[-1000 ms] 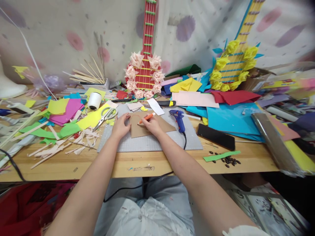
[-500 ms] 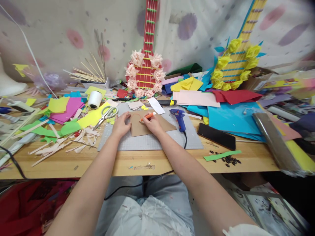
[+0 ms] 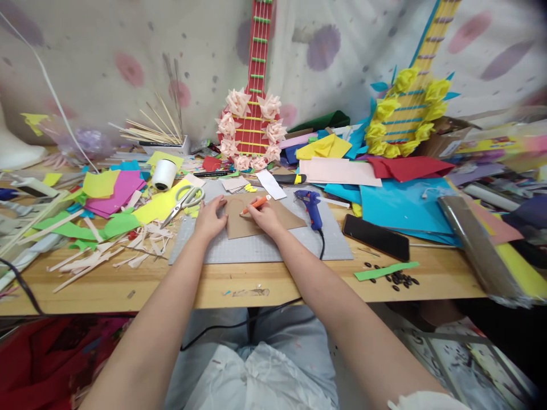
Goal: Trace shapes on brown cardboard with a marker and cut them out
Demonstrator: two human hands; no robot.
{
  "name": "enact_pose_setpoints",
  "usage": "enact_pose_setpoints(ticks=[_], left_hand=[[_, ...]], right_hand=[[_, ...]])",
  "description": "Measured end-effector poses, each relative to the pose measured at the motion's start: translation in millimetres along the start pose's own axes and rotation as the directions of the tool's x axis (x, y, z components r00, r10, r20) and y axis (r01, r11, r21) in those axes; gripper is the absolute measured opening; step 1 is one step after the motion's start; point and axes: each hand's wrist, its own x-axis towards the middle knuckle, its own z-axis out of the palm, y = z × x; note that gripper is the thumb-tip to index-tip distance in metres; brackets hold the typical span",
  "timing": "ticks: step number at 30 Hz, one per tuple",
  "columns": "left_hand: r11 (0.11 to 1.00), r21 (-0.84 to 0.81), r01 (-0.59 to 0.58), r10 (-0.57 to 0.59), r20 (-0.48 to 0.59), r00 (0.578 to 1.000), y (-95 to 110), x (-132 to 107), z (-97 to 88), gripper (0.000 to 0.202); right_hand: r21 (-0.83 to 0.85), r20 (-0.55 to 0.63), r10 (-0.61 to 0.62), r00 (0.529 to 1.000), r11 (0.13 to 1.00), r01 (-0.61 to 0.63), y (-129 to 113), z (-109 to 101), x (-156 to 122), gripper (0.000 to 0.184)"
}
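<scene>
A piece of brown cardboard [image 3: 248,226] lies on the grey cutting mat [image 3: 239,253] in front of me. My right hand [image 3: 265,217] is closed round an orange pen [image 3: 260,201], its tip down at the cardboard. A faint curved line shows near the cardboard's upper left. My left hand [image 3: 211,217] rests on the left edge of the cardboard, thumb and fingers apart. Right of the cardboard, a blue glue gun [image 3: 311,209] lies on the mat with its black cord running down. Scissors [image 3: 183,202] with pale green handles lie left of my left hand.
Paper scraps [image 3: 106,250] and a white roll [image 3: 164,173] are on the left. A black phone [image 3: 376,236], dark beads [image 3: 399,279] and blue sheets [image 3: 405,208] lie on the right. Behind stand a red paper guitar [image 3: 252,122] and a yellow one [image 3: 405,117].
My right hand and the pen have shifted very slightly left over the cardboard. My left hand stays at the edge.
</scene>
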Motion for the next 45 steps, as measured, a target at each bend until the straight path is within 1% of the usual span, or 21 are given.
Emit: enact_pose_setpoints(ticks=[11, 13, 15, 17, 18, 20, 22, 24, 26, 31, 38, 41, 43, 45], left_hand=[[1.0, -0.031, 0.003, -0.003, -0.002, 1.0, 1.5, -0.5, -0.2, 0.058], [0.999, -0.034, 0.005, -0.005, -0.001, 1.0, 1.3, -0.4, 0.1, 0.058], [0.999, -0.04, 0.007, -0.007, -0.002, 1.0, 0.9, -0.2, 0.5, 0.058], [0.999, -0.045, 0.006, -0.006, -0.001, 1.0, 0.4, -0.1, 0.7, 0.058], [0.999, -0.046, 0.005, -0.005, -0.001, 1.0, 0.1, -0.1, 0.7, 0.057], [0.999, -0.043, 0.0, 0.0, -0.002, 1.0, -0.3, -0.1, 0.7, 0.057], [0.999, -0.034, -0.006, 0.005, -0.006, 1.0, -0.4, -0.1, 0.5, 0.057], [1.0, -0.027, -0.007, 0.007, -0.008, 1.0, -0.3, -0.1, 0.4, 0.057], [1.0, -0.028, -0.007, 0.007, -0.01, 1.0, -0.1, -0.2, 0.4, 0.057], [0.999, -0.034, -0.002, 0.002, -0.01, 1.0, -0.3, 0.1, 0.9, 0.057], [0.999, -0.036, 0.0, 0.0, -0.005, 1.0, -0.9, 0.6, 1.2, 0.057], [0.999, -0.041, -0.004, 0.004, -0.004, 1.0, -0.9, 0.4, 0.9, 0.057], [0.999, -0.036, -0.005, 0.005, -0.002, 1.0, -0.8, 0.3, 0.7, 0.057], [1.0, -0.025, -0.003, 0.003, -0.001, 1.0, -0.7, 0.1, 0.4, 0.057]], right_hand=[[-0.017, 0.081, -0.035, 0.996, 0.999, 0.037, -1.9, 3.9, -2.6, 0.017], [0.011, 0.124, -0.048, 0.991, 0.999, 0.047, -3.3, 5.3, -4.0, 0.016], [0.069, 0.194, -0.067, 0.979, 0.996, 0.054, -5.9, 6.3, -5.3, 0.015], [0.128, 0.238, -0.067, 0.969, 0.991, 0.037, -8.6, 6.2, -5.8, 0.016], [0.149, 0.233, -0.055, 0.971, 0.989, 0.02, -9.5, 5.6, -5.6, 0.015], [0.166, 0.17, -0.014, 0.985, 0.986, -0.015, -10.0, 4.0, -4.4, 0.014], [0.159, 0.094, 0.021, 0.995, 0.987, -0.036, -9.2, 2.4, -2.9, 0.013], [0.14, 0.056, 0.035, 0.998, 0.989, -0.043, -8.3, 1.6, -1.9, 0.012], [0.122, 0.07, 0.032, 0.997, 0.992, -0.04, -8.3, 1.7, -2.0, 0.013], [0.101, 0.185, -0.028, 0.982, 0.995, 0.01, -9.2, 3.2, -3.8, 0.013], [0.096, 0.244, -0.074, 0.967, 0.994, 0.052, -4.8, 5.8, -3.8, 0.016], [0.076, 0.247, -0.073, 0.966, 0.996, 0.056, -2.9, 7.0, -3.5, 0.016], [0.041, 0.2, -0.058, 0.978, 0.998, 0.051, -1.8, 5.9, -2.4, 0.017], [0.0, 0.064, -0.016, 0.998, 1.0, 0.016, -0.8, 2.6, -0.4, 0.016]])
